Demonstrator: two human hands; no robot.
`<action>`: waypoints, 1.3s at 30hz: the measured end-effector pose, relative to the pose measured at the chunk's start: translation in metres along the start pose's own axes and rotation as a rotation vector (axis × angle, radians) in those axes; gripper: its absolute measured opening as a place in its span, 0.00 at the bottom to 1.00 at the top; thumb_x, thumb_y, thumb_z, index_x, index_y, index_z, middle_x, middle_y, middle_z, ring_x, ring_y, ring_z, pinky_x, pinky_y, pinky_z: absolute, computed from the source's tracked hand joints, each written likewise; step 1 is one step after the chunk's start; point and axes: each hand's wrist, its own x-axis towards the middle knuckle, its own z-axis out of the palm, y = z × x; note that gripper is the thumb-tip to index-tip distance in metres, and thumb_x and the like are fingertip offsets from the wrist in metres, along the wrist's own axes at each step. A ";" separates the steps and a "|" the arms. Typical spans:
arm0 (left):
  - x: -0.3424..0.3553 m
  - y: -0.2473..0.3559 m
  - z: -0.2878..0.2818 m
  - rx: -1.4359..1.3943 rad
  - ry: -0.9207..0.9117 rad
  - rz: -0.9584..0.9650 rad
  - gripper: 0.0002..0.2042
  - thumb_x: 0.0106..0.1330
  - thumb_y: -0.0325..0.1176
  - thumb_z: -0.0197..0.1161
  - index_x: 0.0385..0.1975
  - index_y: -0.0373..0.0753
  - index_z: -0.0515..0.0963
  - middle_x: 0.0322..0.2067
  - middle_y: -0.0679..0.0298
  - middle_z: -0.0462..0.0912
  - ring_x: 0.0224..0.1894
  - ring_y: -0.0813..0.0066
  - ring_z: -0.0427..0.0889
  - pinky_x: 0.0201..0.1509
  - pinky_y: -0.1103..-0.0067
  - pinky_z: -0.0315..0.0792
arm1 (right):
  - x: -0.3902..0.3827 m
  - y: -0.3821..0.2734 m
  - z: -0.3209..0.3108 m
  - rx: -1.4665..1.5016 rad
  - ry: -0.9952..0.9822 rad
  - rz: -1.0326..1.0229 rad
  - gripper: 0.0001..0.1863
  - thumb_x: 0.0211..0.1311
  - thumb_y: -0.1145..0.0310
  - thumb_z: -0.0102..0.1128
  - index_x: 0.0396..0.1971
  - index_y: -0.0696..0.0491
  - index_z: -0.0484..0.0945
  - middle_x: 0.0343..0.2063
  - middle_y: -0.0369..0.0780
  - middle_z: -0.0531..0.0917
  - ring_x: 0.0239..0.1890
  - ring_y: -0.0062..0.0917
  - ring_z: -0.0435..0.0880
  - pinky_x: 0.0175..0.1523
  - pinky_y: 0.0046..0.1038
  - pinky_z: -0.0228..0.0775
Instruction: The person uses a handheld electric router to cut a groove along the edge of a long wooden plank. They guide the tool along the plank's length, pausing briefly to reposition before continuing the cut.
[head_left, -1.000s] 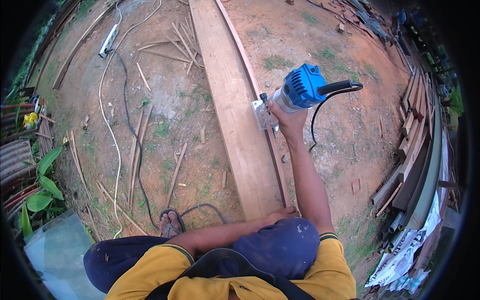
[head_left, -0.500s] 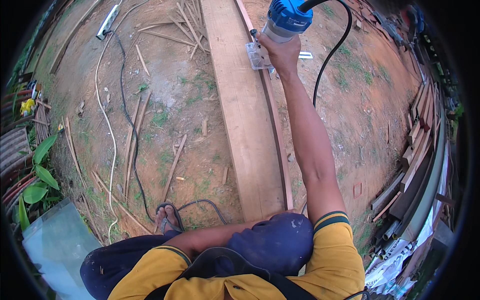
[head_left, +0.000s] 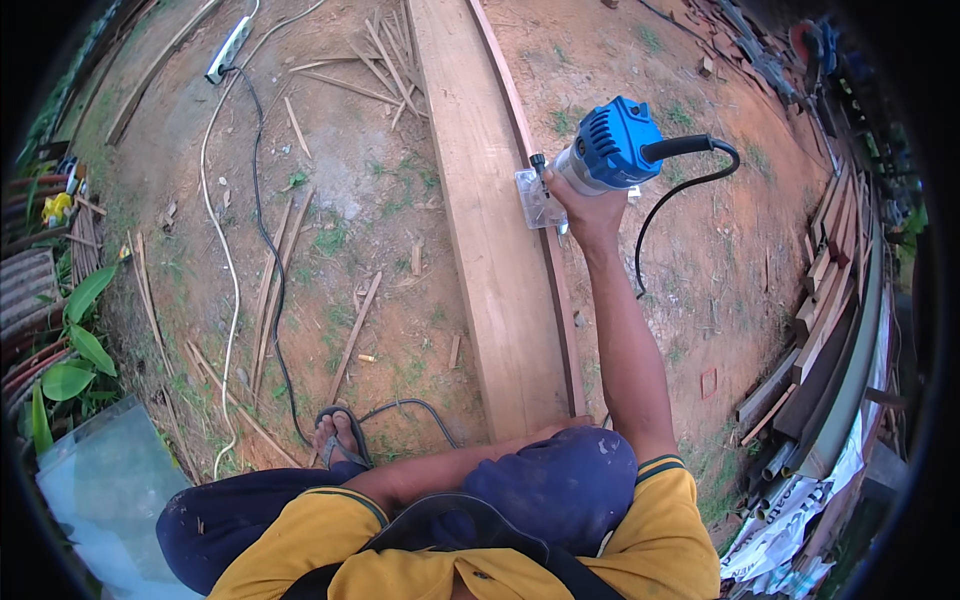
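My right hand (head_left: pixel 590 210) is wrapped round the lower body of a blue trim router (head_left: pixel 612 150), its thumb towards the plank. The router's clear base (head_left: pixel 538 198) rests at the right edge of a long wooden plank (head_left: pixel 490 240). A thin wooden strip (head_left: pixel 548 225) runs along that edge. Across my lap lies my left forearm, and my left hand (head_left: pixel 568 424) is at the plank's near end, mostly behind my raised knee; its fingers are hidden.
A black cord (head_left: pixel 690 182) loops from the router to the right. At left lie a power strip (head_left: pixel 230 48), a white cable (head_left: pixel 222 250) and wood offcuts (head_left: pixel 385 60). Stacked timber (head_left: pixel 830 280) lines the right side; a glass-like sheet (head_left: pixel 110 500) lies lower left.
My right hand has drawn the router nearer to me along the plank's right edge, and the router's body has turned to lean right. My left arm stays in place.
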 end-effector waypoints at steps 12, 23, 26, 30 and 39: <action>-0.027 0.002 -0.002 -0.646 0.023 -0.114 0.13 0.81 0.39 0.46 0.42 0.41 0.77 0.38 0.67 0.81 0.41 0.71 0.80 0.53 0.76 0.74 | 0.073 0.024 0.036 0.034 0.020 -0.065 0.30 0.46 0.66 0.84 0.48 0.59 0.79 0.42 0.42 0.87 0.44 0.28 0.87 0.51 0.31 0.80; -0.008 0.005 -0.018 -0.732 0.030 -0.120 0.10 0.74 0.37 0.49 0.40 0.42 0.77 0.41 0.67 0.79 0.48 0.73 0.77 0.58 0.75 0.70 | 0.083 0.016 0.043 0.008 -0.045 -0.078 0.27 0.45 0.64 0.83 0.44 0.59 0.81 0.39 0.44 0.89 0.41 0.29 0.89 0.48 0.31 0.81; 0.003 0.021 -0.003 -0.916 -0.006 -0.205 0.09 0.72 0.37 0.50 0.39 0.42 0.77 0.42 0.67 0.78 0.50 0.73 0.77 0.59 0.75 0.69 | 0.047 0.002 0.014 0.087 -0.038 -0.084 0.26 0.46 0.67 0.83 0.45 0.59 0.81 0.39 0.42 0.88 0.41 0.27 0.88 0.49 0.29 0.81; -0.014 0.044 0.028 -2.764 0.200 -0.834 0.09 0.63 0.37 0.54 0.38 0.43 0.77 0.42 0.65 0.78 0.50 0.72 0.76 0.61 0.73 0.68 | -0.006 -0.027 -0.040 0.187 0.023 -0.137 0.31 0.48 0.74 0.82 0.53 0.57 0.77 0.46 0.39 0.84 0.47 0.26 0.85 0.55 0.29 0.79; -0.056 0.084 0.071 -3.439 0.439 -1.124 0.37 0.51 0.60 0.71 0.52 0.36 0.77 0.53 0.54 0.78 0.66 0.55 0.71 0.79 0.60 0.55 | -0.146 -0.094 -0.219 0.089 0.092 -0.239 0.35 0.50 0.71 0.79 0.58 0.54 0.71 0.52 0.43 0.80 0.58 0.33 0.79 0.63 0.39 0.74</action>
